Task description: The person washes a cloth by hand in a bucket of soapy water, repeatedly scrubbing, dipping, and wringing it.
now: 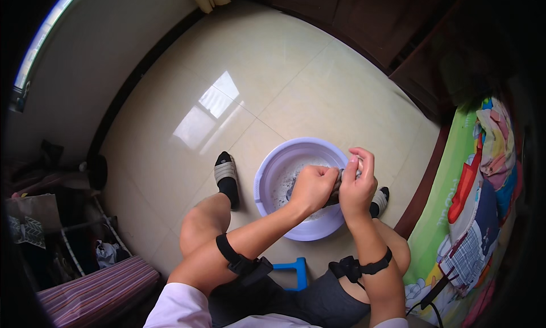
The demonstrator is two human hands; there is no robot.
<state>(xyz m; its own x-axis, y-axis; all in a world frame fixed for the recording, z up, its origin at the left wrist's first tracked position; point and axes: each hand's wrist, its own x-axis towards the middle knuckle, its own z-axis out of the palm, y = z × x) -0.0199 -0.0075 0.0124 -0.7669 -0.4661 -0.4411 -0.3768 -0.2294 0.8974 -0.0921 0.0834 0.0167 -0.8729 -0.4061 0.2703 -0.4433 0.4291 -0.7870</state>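
Observation:
A round lavender plastic basin [265, 202] stands on the floor between my feet, with sudsy water [283, 181] in it. Above its right side my left hand [313, 187] is closed in a fist around a dark wet cloth [334, 196]. Close beside it, over the basin's right rim, my right hand [357, 183] grips part of the same cloth, its fingers curled. Most of the cloth is hidden by my hands, so its kind cannot be told. Some dark fabric appears to hang down toward the water behind my left hand.
Pale floor tiles [273, 93] surround the basin. A blue plastic stool part [301, 273] shows below it. A bed with a green patterned sheet [443, 178] and piled clothes [473, 238] lies right. Dark wooden cabinets [362, 21] stand ahead; a striped padded bench [102, 289] is left.

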